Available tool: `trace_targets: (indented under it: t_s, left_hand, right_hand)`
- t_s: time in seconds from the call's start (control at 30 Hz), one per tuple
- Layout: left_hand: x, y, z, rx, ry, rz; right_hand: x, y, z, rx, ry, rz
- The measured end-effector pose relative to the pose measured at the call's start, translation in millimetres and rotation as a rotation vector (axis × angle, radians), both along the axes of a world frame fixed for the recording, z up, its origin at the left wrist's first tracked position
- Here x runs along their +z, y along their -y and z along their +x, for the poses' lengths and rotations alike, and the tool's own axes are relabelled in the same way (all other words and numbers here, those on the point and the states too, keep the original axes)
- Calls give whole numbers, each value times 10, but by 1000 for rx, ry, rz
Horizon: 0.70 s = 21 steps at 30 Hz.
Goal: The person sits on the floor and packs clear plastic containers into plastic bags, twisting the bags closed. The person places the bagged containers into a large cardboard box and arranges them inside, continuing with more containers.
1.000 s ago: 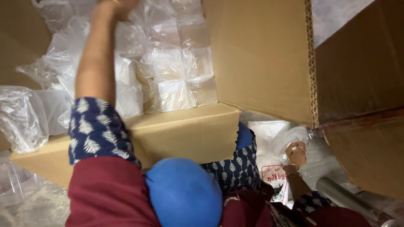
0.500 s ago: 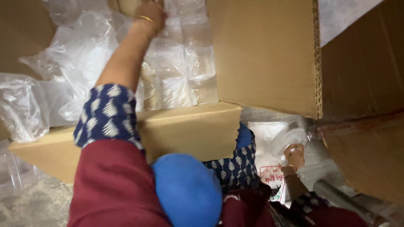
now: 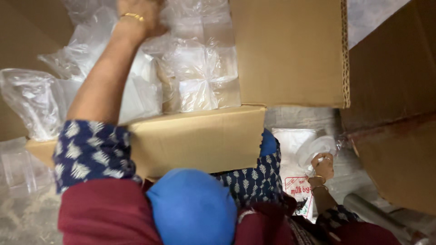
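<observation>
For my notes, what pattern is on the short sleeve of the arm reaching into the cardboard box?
Head view: the sleeve is navy blue with white leaf prints.

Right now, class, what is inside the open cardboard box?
The cardboard box holds clear plastic bags of whitish packets, piled loosely. The left hand reaches in among them. The box's bottom and any lower layers are covered.

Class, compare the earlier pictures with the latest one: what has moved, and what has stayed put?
The left hand has swung rightward across the clear plastic bags in the cardboard box; its fingers are cut off at the top edge. The right hand still grips its crumpled plastic bag low beside the box.
</observation>
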<state>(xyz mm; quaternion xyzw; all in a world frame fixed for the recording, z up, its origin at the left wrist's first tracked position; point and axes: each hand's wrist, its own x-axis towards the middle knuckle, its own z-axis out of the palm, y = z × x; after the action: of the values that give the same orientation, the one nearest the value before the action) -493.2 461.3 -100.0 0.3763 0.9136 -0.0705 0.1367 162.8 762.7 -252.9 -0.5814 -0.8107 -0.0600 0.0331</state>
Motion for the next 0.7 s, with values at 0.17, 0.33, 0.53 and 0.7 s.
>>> trace_targets:
  t_s: [0.17,0.33,0.53,0.7]
  left_hand:
    - [114,885,214,108,-214,-180]
    - [-159,1322,89,289,-54,-80]
    - [-301,1424,107,303,125,-23]
    - [363,1434,-160,299,50,228]
  right_hand:
    - [3,70,40,61,61,-104]
    - [193,385,-265,117,-22,-111]
    - [99,1068,-672,185,-188,-325]
    - [147,1139,-696,154,-273,-336]
